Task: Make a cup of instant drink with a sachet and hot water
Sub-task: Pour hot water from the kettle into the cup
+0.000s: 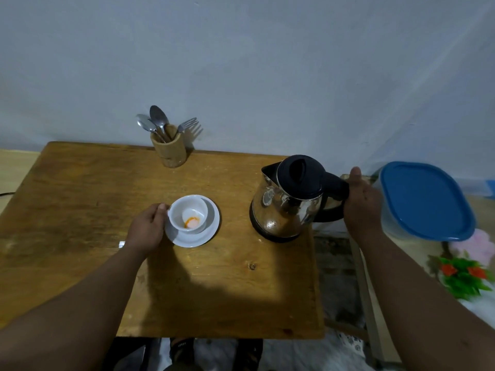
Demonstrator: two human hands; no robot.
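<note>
Cup [189, 213] of white china sits on a white saucer [207, 231] near the middle of the wooden tabletop [80, 199], tilted a little toward the camera, with a small heap of orange and pale powder [192, 223] at its bottom. The left hand [146, 231] lies at the cup's left side, its grip curled around the handle there — thumb and fingertips touching the cup, though the handle itself is hidden under them.

To the right, well apart from the cup, a steel kettle [289, 202] with a black lid stands upright near the tabletop's right edge, spout pointing left. The right hand [361, 202] is wrapped around the kettle's black handle, grip closed, thumb up along the top. Whether the kettle's base is touching the tabletop or just above it cannot be told.

At the far edge, against the wall, a bamboo holder [170, 151] carries spoons and a fork. Off the tabletop to the right sits a plastic container with a blue lid [426, 199], and below it some blurred artificial flowers [466, 274].
</note>
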